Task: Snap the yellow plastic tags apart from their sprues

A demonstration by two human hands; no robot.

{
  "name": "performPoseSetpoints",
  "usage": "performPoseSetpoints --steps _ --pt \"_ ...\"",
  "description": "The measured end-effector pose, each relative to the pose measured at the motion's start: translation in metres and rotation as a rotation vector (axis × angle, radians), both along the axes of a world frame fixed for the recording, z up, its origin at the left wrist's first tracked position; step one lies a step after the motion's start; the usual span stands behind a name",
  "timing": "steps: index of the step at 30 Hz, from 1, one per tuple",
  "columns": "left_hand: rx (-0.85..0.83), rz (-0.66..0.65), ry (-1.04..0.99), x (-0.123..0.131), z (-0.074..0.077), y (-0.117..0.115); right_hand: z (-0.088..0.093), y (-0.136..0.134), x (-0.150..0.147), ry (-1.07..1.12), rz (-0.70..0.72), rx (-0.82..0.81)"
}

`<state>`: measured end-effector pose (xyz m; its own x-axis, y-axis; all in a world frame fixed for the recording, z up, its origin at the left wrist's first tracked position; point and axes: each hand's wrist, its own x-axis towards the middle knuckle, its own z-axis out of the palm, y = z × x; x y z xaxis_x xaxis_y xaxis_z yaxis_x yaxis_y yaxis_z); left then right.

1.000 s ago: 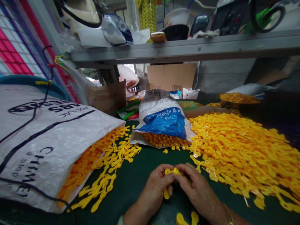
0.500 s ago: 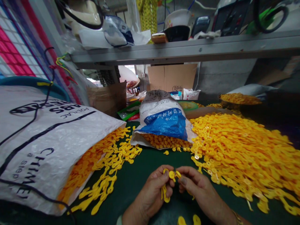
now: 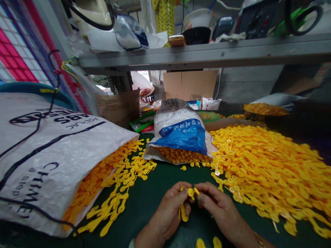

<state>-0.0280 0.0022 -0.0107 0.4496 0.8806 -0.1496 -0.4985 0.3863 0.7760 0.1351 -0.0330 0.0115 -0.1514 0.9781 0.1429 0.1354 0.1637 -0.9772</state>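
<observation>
The two hands are low in the middle, close together over the green table (image 3: 155, 199). The left hand (image 3: 170, 208) is closed on a small yellow piece (image 3: 190, 192). Its thumb and fingers pinch the round top, and a long thin part hangs down under the fingers. The right hand (image 3: 219, 208) is closed too, and its fingertips pinch the same yellow piece from the other side. So the piece is up off the table, held between both hands. It looks like the hands are working two little parts together, or bending one part onto itself, but the fingers hide how the parts meet. I think this is the middle of the job on this one piece. The next move needs a firm, careful squeeze, with the round parts lined up so they do not slip. To the right is a big pile of yellow pieces (image 3: 271, 165), near the right hand. To the left, a white sack (image 3: 51, 155) lies on its side, and more yellow pieces spill out of it (image 3: 116, 182). Behind the hands, a blue and white bag (image 3: 181, 134) lies open with little yellow bits inside. Two more yellow bits (image 3: 207, 243) lie at the near edge, just below the hands.
</observation>
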Motion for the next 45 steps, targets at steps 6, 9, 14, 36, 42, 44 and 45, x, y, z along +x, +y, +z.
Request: performPoseSetpoints --steps 6,9,14,36,42,44,45 --pt "-0.004 0.016 0.02 0.002 0.003 -0.002 -0.004 0.001 -0.002 -0.045 -0.021 0.017" --pt "0.011 0.02 0.029 0.002 0.004 -0.003 -0.007 0.002 -0.003 -0.048 -0.035 0.019" --pt "0.017 0.054 0.122 0.002 0.002 -0.002 -0.008 0.002 -0.001 -0.099 -0.128 0.027" --pt "0.05 -0.018 0.176 0.003 0.001 -0.003 -0.014 0.008 -0.002 -0.246 -0.167 0.121" --pt "0.028 0.009 0.134 0.004 -0.003 -0.003 -0.016 0.008 -0.004 -0.231 -0.157 0.076" --pt "0.023 0.015 0.142 0.004 -0.002 -0.004 -0.015 0.007 -0.004 -0.235 -0.151 0.073" --pt "0.019 0.02 0.145 0.004 -0.001 -0.004 -0.015 0.007 -0.004 -0.235 -0.148 0.074"
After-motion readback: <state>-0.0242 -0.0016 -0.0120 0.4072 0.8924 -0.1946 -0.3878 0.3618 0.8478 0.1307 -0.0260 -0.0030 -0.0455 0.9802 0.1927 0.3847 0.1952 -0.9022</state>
